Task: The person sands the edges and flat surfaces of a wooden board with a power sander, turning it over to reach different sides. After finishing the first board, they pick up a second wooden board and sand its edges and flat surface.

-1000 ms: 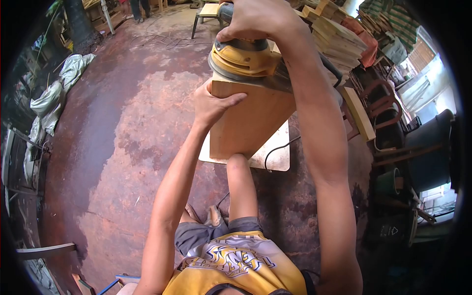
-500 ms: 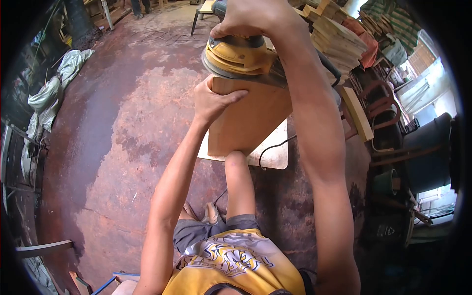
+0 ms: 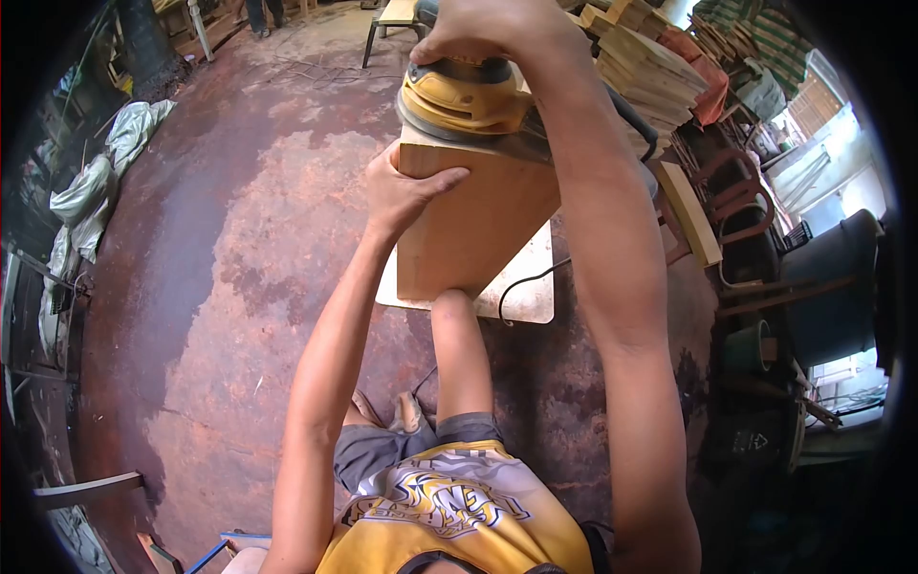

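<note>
A yellow and black orbital sander [image 3: 459, 103] rests its round pad on the top edge of a wooden board piece [image 3: 469, 215]. My right hand [image 3: 492, 31] is wrapped over the sander's top from above. With the thumb across the near face, my left hand [image 3: 406, 191] grips the wood at its upper left corner; its other fingers are hidden behind. The wood stands upright on a pale low surface [image 3: 535, 287], and my knee touches its lower face. A black cord [image 3: 531, 282] curves over that surface.
Stacked cut boards [image 3: 650, 81] stand at the upper right, near a reddish chair [image 3: 741, 206] and a leaning plank [image 3: 688, 215]. A dark bin [image 3: 827, 287] is on the right. White sacks [image 3: 91, 196] lie at left on the stained floor [image 3: 287, 230].
The sander has shifted slightly toward the near left, showing a strip of the wood's top edge at the left corner. My left hand keeps its grip; the whole view has tilted slightly.
</note>
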A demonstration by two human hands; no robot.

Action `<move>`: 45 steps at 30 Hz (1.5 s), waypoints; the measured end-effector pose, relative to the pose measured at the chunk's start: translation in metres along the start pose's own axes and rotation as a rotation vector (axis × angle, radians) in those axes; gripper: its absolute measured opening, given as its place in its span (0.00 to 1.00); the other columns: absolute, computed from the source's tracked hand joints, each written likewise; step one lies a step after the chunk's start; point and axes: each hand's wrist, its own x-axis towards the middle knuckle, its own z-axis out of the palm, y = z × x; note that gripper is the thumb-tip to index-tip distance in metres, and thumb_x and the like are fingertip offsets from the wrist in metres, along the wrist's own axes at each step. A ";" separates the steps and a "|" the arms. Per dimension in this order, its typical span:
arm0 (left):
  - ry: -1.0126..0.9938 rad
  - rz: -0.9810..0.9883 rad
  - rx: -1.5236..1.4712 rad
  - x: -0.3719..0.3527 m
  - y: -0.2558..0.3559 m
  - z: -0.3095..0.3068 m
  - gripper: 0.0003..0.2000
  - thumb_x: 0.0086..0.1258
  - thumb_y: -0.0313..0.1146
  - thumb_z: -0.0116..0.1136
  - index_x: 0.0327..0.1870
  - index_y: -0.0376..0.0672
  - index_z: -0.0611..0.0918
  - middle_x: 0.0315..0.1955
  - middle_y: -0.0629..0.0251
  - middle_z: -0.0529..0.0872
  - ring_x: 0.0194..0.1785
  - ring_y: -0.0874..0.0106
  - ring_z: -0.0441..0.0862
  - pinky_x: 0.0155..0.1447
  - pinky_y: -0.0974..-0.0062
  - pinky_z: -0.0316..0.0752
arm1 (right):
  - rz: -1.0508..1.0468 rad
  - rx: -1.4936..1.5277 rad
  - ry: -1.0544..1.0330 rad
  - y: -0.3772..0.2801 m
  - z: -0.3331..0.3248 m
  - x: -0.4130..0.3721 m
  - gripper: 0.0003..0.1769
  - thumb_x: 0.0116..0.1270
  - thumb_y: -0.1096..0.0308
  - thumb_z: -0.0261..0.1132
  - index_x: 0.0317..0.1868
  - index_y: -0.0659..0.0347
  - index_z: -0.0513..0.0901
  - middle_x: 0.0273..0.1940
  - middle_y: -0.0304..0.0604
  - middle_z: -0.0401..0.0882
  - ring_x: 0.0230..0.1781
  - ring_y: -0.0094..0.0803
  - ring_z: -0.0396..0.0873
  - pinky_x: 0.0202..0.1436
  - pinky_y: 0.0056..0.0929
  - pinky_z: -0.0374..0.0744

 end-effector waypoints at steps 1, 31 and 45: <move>0.000 0.000 -0.001 0.000 -0.001 -0.001 0.18 0.55 0.31 0.83 0.44 0.35 0.88 0.37 0.67 0.92 0.40 0.81 0.86 0.47 0.77 0.83 | 0.006 -0.011 0.022 0.002 0.001 -0.002 0.36 0.45 0.50 0.79 0.57 0.51 0.84 0.53 0.49 0.88 0.55 0.46 0.86 0.59 0.44 0.84; 0.000 0.009 0.033 0.001 -0.004 0.000 0.20 0.53 0.33 0.84 0.45 0.36 0.88 0.39 0.65 0.93 0.42 0.80 0.87 0.49 0.75 0.84 | 0.031 -0.015 0.025 -0.014 0.002 -0.002 0.43 0.45 0.47 0.80 0.64 0.49 0.82 0.57 0.50 0.87 0.57 0.46 0.85 0.62 0.42 0.83; 0.011 0.018 0.047 0.002 -0.007 -0.001 0.21 0.53 0.36 0.85 0.44 0.37 0.88 0.37 0.68 0.93 0.40 0.83 0.87 0.47 0.78 0.84 | 0.018 -0.065 -0.077 0.003 -0.011 -0.014 0.44 0.47 0.46 0.79 0.64 0.56 0.80 0.55 0.57 0.86 0.56 0.51 0.84 0.59 0.44 0.82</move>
